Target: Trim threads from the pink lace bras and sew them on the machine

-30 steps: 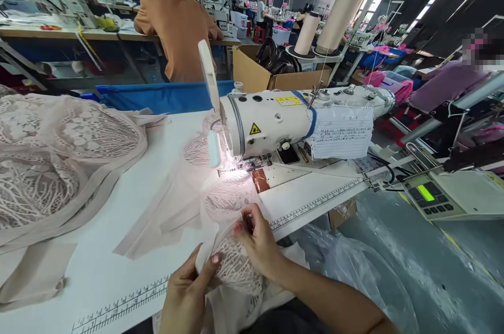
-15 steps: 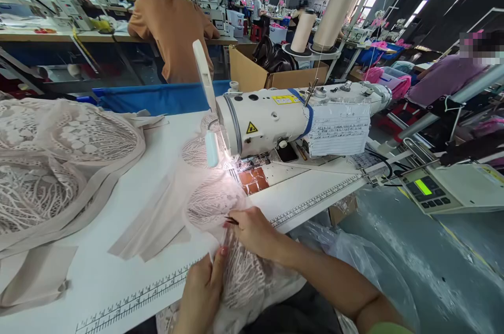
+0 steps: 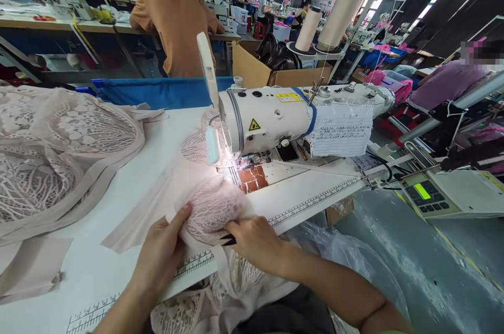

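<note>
A pale pink lace bra cup (image 3: 214,208) lies at the front of the white sewing table, its upper end running under the lit needle area of the sewing machine (image 3: 268,118). My left hand (image 3: 165,250) grips the cup's left edge, thumb on top and fingers beneath. At the cup's lower right edge, my right hand (image 3: 255,242) pinches the lace. A small dark pointed tool (image 3: 227,240) sticks out from under the right fingers; its exact kind is unclear. More lace fabric (image 3: 244,271) hangs over the table edge onto my lap.
A pile of lace pieces (image 3: 66,150) covers the table's left side, with a loose beige strip (image 3: 35,265) before it. Thread cones (image 3: 309,29) stand behind the machine, near a cardboard box (image 3: 246,63). A control panel (image 3: 425,192) is at right. A co-worker (image 3: 177,13) sits ahead.
My left hand has moved left and up from the hanging lace to the cup's left edge. My right hand has shifted slightly down and right. The cup now bulges upward between them.
</note>
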`<state>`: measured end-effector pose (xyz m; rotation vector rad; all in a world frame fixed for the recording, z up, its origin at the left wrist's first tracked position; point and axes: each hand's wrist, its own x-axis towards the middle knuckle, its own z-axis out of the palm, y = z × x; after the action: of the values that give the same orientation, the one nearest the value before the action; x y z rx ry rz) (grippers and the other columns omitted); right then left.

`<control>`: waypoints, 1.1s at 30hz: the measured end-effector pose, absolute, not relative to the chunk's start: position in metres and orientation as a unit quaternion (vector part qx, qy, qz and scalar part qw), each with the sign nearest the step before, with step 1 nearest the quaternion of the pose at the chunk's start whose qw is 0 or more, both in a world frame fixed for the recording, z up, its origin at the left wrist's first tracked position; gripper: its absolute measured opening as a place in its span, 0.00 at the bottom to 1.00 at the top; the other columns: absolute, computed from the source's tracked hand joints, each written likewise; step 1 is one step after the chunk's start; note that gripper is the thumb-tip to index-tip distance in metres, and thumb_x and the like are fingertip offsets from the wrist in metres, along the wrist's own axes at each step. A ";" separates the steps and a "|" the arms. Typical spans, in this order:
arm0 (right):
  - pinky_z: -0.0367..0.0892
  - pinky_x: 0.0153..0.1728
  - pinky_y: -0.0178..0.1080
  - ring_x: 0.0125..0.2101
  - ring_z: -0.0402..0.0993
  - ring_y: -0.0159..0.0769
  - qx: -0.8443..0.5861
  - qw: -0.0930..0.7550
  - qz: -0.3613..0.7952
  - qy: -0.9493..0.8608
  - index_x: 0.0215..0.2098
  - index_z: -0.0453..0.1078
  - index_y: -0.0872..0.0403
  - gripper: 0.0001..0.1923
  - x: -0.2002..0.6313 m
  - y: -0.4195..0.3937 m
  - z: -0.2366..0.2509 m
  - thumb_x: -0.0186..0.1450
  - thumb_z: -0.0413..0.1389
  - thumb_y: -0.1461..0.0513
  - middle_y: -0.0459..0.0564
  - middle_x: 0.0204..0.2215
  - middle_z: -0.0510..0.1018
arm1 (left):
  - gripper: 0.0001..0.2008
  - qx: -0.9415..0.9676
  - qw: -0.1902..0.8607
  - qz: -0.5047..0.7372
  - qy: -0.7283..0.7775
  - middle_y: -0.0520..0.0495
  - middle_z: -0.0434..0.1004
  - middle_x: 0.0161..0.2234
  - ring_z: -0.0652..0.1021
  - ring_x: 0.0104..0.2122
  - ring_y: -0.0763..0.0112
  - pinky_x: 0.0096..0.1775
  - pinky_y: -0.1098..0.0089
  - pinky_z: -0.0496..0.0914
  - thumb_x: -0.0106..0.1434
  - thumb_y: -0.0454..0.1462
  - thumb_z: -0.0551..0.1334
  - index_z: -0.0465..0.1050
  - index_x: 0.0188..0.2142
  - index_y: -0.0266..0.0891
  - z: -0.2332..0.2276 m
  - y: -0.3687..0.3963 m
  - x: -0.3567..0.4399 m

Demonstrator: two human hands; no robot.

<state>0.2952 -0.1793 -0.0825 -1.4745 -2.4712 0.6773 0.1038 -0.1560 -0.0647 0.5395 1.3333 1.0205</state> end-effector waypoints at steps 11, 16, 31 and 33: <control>0.60 0.30 0.37 0.32 0.79 0.44 -0.535 -0.058 0.162 -0.827 0.49 0.74 0.55 0.13 0.316 -0.169 -0.059 0.72 0.49 0.66 0.54 0.32 0.83 | 0.11 0.599 0.088 0.300 0.737 0.38 0.79 0.39 0.79 0.45 0.43 0.45 0.45 0.74 0.64 0.41 0.60 0.69 0.43 0.36 -0.064 -0.088 0.013; 0.55 0.30 0.37 0.35 0.78 0.43 -0.481 -0.111 0.162 -0.854 0.39 0.78 0.55 0.10 0.325 -0.146 -0.009 0.72 0.57 0.59 0.54 0.33 0.83 | 0.14 0.892 0.133 0.226 0.368 0.45 0.80 0.51 0.76 0.55 0.59 0.58 0.57 0.71 0.72 0.36 0.52 0.73 0.50 0.42 -0.099 -0.122 0.100; 0.63 0.35 0.37 0.38 0.76 0.41 -0.643 0.087 0.093 -0.755 0.45 0.71 0.51 0.08 0.340 -0.070 -0.087 0.68 0.58 0.62 0.51 0.42 0.80 | 0.11 0.954 0.048 0.229 0.188 0.43 0.71 0.33 0.69 0.32 0.64 0.34 0.63 0.69 0.68 0.28 0.54 0.71 0.31 0.36 -0.098 -0.078 0.149; 0.65 0.37 0.39 0.38 0.78 0.44 -0.671 0.108 0.086 -0.728 0.45 0.73 0.51 0.07 0.337 -0.064 -0.097 0.70 0.57 0.59 0.52 0.40 0.82 | 0.14 0.960 0.018 0.225 0.169 0.44 0.71 0.31 0.68 0.31 0.64 0.33 0.64 0.67 0.71 0.29 0.53 0.71 0.29 0.36 -0.099 -0.082 0.152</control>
<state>0.3374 -0.0642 -0.0975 -1.9761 -2.1432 0.2530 0.1517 -0.0821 -0.0990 2.9805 0.5240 0.6982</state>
